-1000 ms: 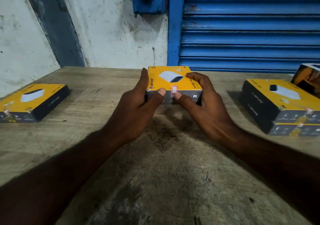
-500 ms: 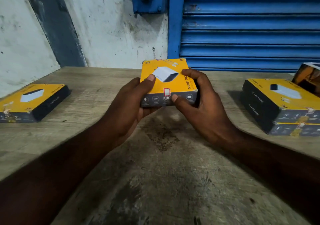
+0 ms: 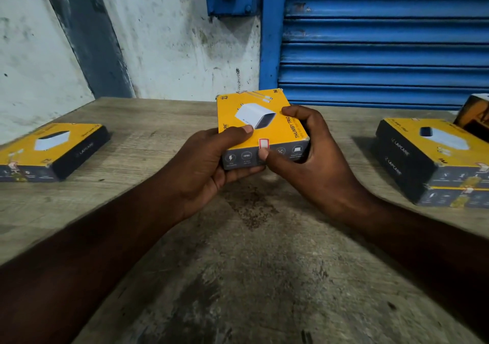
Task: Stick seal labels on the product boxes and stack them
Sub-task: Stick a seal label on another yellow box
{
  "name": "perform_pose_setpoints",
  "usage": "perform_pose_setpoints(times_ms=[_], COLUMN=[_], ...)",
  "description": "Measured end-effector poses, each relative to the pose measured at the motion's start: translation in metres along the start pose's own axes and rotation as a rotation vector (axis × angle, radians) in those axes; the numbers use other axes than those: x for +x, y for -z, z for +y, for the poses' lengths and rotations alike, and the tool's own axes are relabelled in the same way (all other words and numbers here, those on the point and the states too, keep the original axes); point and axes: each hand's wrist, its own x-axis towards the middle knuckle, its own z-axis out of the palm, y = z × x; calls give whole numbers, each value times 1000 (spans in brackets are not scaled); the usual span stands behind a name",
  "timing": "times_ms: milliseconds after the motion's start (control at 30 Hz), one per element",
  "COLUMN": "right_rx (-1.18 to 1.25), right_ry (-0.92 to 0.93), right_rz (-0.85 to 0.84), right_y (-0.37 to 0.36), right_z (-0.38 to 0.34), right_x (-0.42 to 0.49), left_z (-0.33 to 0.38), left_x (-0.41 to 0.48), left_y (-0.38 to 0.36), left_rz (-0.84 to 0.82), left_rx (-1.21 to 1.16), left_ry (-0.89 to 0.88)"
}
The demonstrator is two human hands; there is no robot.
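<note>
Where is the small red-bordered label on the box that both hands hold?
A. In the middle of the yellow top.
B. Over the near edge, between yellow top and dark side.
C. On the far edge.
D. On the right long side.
B: the label folds over the near edge of the box, from the yellow top onto the dark side, just above the thumb of the right hand.

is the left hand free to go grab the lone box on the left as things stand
Probably not yet: the left hand grips the held box, sharing it with the right hand. Nothing visible lies between it and the lone box, so once it lets go the reach looks easy.
</note>
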Motion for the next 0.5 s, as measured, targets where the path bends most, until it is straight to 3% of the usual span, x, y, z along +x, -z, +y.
perform_pose_setpoints(times_ms=[300,500], right_rx=[71,191], right_ry=[-17,-204], right_rz=[-37,-2], right_y=[0,-2], right_z=[-5,-8], right_x=[-2,2], left_z=[-2,-4], left_x=[3,2], left_y=[3,4], left_rz=[-26,-22], left_rx=[71,144], left_ry=[-76,-163])
